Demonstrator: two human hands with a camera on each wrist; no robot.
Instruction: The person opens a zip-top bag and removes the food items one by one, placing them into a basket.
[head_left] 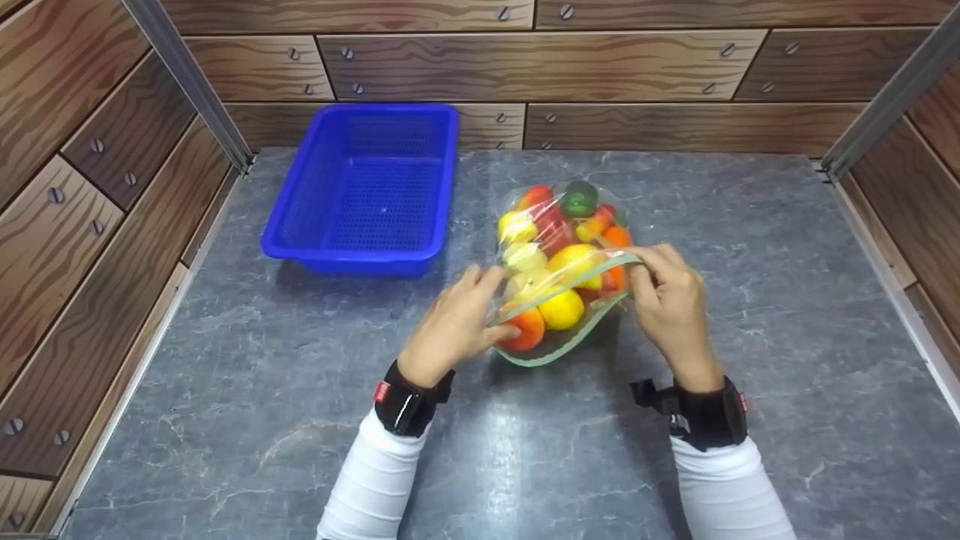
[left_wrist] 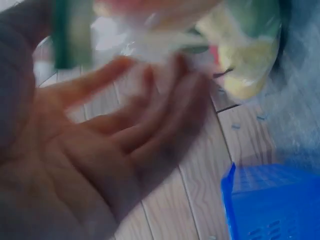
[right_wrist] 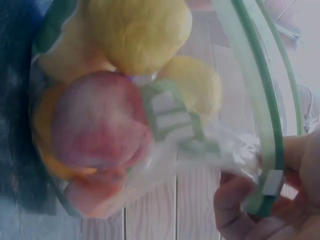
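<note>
Basket (head_left: 364,265) stands at ten o'clock from the bag (head_left: 532,362), wall (head_left: 540,69) closing off twelve; our right hand (head_left: 673,307) pinches the bag at three, our left hand (head_left: 452,328), fingers apart, at eight.

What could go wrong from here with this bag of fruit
First, the clear bag gapes open with the orange fruit and a yellow fruit right at its mouth, so tipping it toward you might spill them.

Second, the right grip pinches a corner of the rim, but the left grip looks loose, so that side could slip or sag.

Third, fruit crowded near the opening may get in the way if you try closing it.
</note>
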